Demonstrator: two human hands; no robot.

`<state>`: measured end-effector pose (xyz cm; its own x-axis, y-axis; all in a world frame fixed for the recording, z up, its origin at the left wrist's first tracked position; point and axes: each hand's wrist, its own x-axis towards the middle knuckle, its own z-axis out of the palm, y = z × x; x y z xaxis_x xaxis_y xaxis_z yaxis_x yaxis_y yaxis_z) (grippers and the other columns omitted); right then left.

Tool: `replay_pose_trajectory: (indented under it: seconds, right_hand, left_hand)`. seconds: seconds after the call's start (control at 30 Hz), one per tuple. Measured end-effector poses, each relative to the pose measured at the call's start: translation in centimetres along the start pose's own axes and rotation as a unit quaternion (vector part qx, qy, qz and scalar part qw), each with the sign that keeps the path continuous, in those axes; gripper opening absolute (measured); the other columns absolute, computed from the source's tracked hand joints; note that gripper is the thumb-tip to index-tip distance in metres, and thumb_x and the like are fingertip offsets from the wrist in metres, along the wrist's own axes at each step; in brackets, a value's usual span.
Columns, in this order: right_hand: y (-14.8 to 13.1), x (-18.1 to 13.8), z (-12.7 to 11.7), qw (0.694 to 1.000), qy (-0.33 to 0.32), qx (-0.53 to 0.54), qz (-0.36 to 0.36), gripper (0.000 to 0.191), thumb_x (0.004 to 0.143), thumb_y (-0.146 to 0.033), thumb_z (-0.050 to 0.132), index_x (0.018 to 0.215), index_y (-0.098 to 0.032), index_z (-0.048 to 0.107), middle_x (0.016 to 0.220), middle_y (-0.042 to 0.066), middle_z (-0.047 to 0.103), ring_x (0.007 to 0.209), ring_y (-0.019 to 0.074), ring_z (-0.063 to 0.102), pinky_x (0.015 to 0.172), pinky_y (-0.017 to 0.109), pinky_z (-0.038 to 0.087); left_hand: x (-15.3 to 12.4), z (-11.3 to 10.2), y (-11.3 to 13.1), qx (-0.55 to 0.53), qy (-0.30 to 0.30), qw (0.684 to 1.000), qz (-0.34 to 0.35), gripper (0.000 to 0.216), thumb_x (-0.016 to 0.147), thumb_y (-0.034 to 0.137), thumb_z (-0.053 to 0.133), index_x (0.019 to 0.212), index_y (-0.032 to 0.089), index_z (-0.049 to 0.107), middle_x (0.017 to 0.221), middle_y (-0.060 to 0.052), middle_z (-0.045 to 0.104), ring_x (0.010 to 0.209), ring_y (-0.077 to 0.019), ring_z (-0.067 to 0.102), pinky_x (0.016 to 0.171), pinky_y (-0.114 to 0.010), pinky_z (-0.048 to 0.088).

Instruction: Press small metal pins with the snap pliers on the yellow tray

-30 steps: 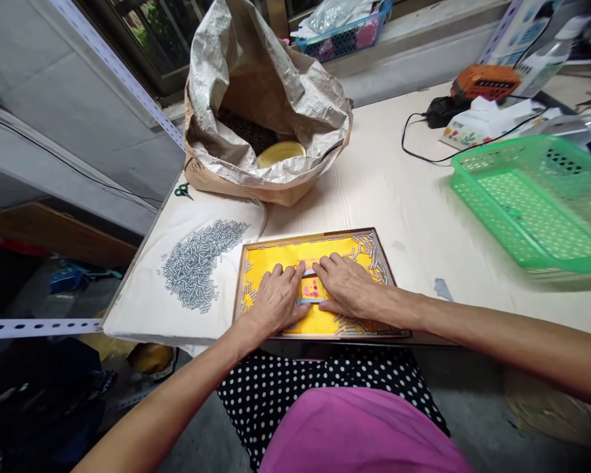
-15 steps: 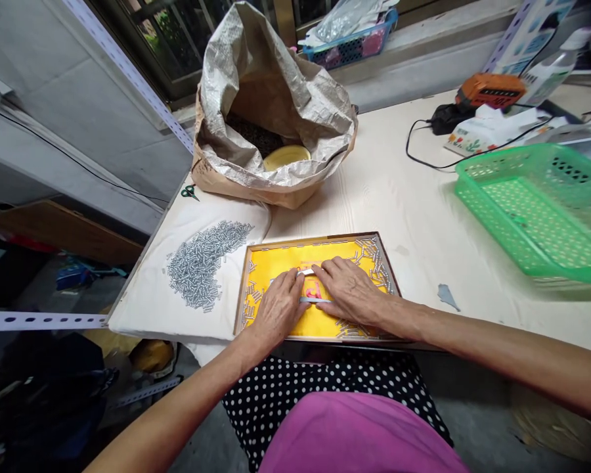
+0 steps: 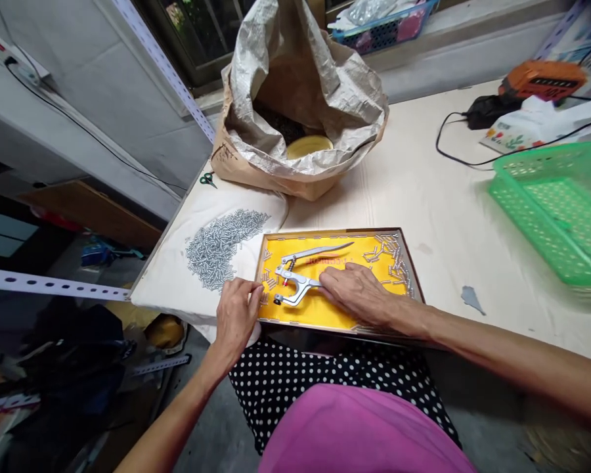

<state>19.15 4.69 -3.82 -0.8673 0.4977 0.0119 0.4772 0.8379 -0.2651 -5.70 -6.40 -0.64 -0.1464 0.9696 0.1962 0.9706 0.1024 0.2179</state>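
Nearest you: smooth purple fabric point(image 3: 354, 427), and beyond it black cloth with white dots point(image 3: 266, 374) over your lap. Your left hand point(image 3: 236, 312) is at the tray's near left corner, fingers drawn close together by the rim; cannot tell whether they pinch a piece. Your right hand point(image 3: 357, 294) is closed around the lower handle of the pliers point(image 3: 301, 280), hiding most of that handle.

Pliers: smooth silvery metal, lying over the left-middle of the tray; C-shaped jaws point left and stand apart, a red tip between them, dark coil spring by the pivot. Upper handle tapers to the right, clear of your fingers.

Tray point(image 3: 335, 232): shallow, rectangular, brown-edged, with a flat yellow lining point(image 3: 320, 312) bearing red print. Small ridged metal cylinders point(image 3: 398, 263) line its edges, densest at right. Your right forearm crosses the near right rim and blocks that corner.

Left of the tray, soft white cloth point(image 3: 162, 276) bears a curved heap of grey metal pieces point(image 3: 221, 246). On the pale counter point(image 3: 438, 217) to the right: a ragged grey scrap point(image 3: 471, 299), then a perforated green plastic basket point(image 3: 532, 223).

Farther: green-handled scissors point(image 3: 207, 179) at left; a crinkled, woven-lined brown sack point(image 3: 276, 174) standing open behind the tray, yellow dish point(image 3: 309, 144) inside; at far right, a black cable point(image 3: 438, 141) and an orange device point(image 3: 544, 80).
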Motion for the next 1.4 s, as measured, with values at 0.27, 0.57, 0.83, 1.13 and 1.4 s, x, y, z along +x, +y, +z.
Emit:
replay_pose_trajectory:
  seconds: [0.27, 0.57, 0.83, 1.13, 1.4]
  right_hand:
    - [1.4, -0.1, -1.6, 0.987, 0.126, 0.019, 0.094, 0.035, 0.103, -0.039, 0.029, 0.089, -0.019, 0.054, 0.083, 0.006, 0.062, 0.065, 0.0167, 0.048, 0.058, 0.032, 0.023]
    - [1.3, -1.8, -0.1, 0.977, 0.199, 0.028, 0.077, 0.032, 0.102, -0.038, 0.033, 0.081, -0.022, 0.049, 0.070, 0.002, 0.058, 0.059, 0.0165, 0.052, 0.057, 0.030, 0.028]
    - [1.2, -2.3, -0.5, 0.972, 0.215, 0.047, 0.084, 0.033, 0.101, -0.040, 0.034, 0.079, -0.023, 0.051, 0.067, 0.001, 0.057, 0.055, 0.0153, 0.053, 0.054, 0.029, 0.032]
    - [1.4, -3.6, 0.2, 0.970, 0.221, 0.048, 0.092, 0.032, 0.102, -0.041, 0.034, 0.082, -0.023, 0.050, 0.067, 0.001, 0.057, 0.056, 0.0157, 0.056, 0.054, 0.029, 0.033]
    - [1.3, -3.7, 1.0, 0.982, 0.187, 0.004, 0.035, 0.026, 0.101, -0.031, 0.036, 0.079, -0.024, 0.049, 0.068, 0.000, 0.058, 0.057, 0.0165, 0.055, 0.057, 0.031, 0.033]
  left_hand:
    - [-0.6, 1.9, 2.3, 0.009, -0.051, 0.995, 0.084, 0.021, 0.095, 0.035, 0.055, 0.093, 0.020, 0.070, 0.089, -0.007, 0.065, 0.089, -0.0241, 0.054, 0.080, -0.037, 0.048]
    - [0.8, 4.1, 4.5, 0.013, -0.098, 0.993, 0.071, 0.012, 0.089, 0.024, 0.063, 0.080, 0.018, 0.066, 0.087, -0.007, 0.066, 0.089, -0.0233, 0.058, 0.079, -0.037, 0.049]
    - [1.6, 4.1, 4.7, 0.051, -0.096, 0.989, 0.096, 0.012, 0.090, 0.023, 0.059, 0.085, 0.016, 0.067, 0.091, -0.011, 0.067, 0.092, -0.0263, 0.057, 0.079, -0.041, 0.048]
    - [4.3, 2.2, 2.6, 0.036, -0.019, 0.999, -0.009, 0.014, 0.093, 0.027, 0.058, 0.098, 0.019, 0.067, 0.098, -0.007, 0.065, 0.096, -0.0233, 0.057, 0.079, -0.035, 0.047]
    - [10.4, 1.7, -5.5, 0.133, -0.020, 0.977, -0.165, 0.029, 0.096, 0.030, 0.048, 0.095, 0.015, 0.072, 0.104, -0.013, 0.066, 0.104, -0.0286, 0.054, 0.077, -0.035, 0.043]
